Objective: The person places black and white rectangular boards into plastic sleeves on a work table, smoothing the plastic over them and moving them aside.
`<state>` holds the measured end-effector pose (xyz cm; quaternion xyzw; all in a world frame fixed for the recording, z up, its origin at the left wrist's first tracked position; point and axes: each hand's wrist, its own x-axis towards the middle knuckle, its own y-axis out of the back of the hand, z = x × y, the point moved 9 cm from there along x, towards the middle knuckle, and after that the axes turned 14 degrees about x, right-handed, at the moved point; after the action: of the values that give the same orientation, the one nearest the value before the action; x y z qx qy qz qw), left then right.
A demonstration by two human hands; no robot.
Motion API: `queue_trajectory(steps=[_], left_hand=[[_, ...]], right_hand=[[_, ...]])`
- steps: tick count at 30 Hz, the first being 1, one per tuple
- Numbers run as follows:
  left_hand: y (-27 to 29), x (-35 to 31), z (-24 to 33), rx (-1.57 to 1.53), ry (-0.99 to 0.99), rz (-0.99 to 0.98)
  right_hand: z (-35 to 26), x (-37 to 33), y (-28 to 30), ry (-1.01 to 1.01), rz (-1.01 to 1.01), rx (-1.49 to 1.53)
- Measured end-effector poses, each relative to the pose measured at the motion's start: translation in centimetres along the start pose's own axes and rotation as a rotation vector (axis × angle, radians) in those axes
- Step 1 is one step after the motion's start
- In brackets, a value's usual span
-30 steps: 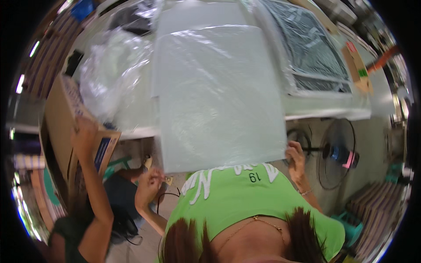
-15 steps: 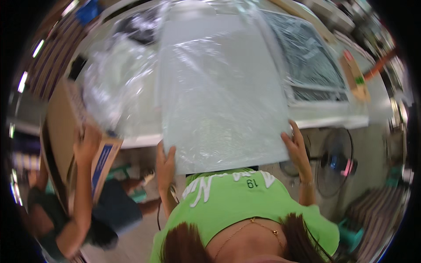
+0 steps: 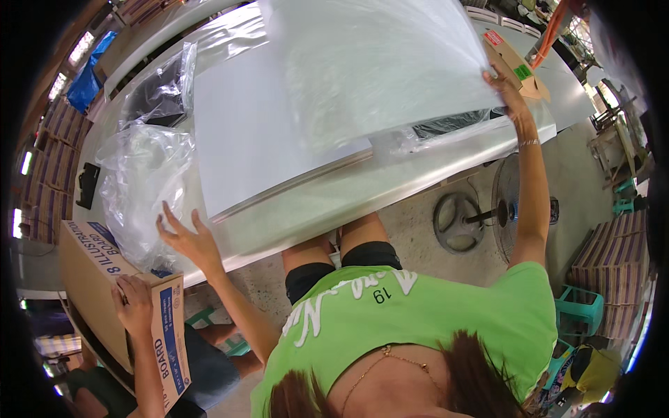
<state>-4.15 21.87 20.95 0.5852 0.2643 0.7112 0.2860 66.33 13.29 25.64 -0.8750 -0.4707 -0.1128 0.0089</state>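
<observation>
Plastic-covered sheet (image 3: pixel 383 63) has swung up and to the right since half a second ago, when both hands held its near sides; now only the right hand (image 3: pixel 507 94) grasps its right edge, while the left hand (image 3: pixel 189 240) has let go, fingers spread near the crumpled clear plastic (image 3: pixel 143 184). That leaves the stack of white boards (image 3: pixel 240 125) partly uncovered on the tabletop (image 3: pixel 418 174). The sheet extends over the dark wrapped item (image 3: pixel 460 124), though blur hides whether they touch.
</observation>
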Motion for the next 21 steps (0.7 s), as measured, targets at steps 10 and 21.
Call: queue_trajectory(steps=[10, 21], left_hand=[[-11.0, 0.1, -7.6, 0.108, 0.226, -0.207], [-14.0, 1.5, -7.7, 0.344, 0.114, -0.253]], right_hand=[[10.8, 14.4, 16.7, -0.094, -0.046, -0.506], [12.4, 17.6, 13.7, -0.066, -0.069, -1.277]])
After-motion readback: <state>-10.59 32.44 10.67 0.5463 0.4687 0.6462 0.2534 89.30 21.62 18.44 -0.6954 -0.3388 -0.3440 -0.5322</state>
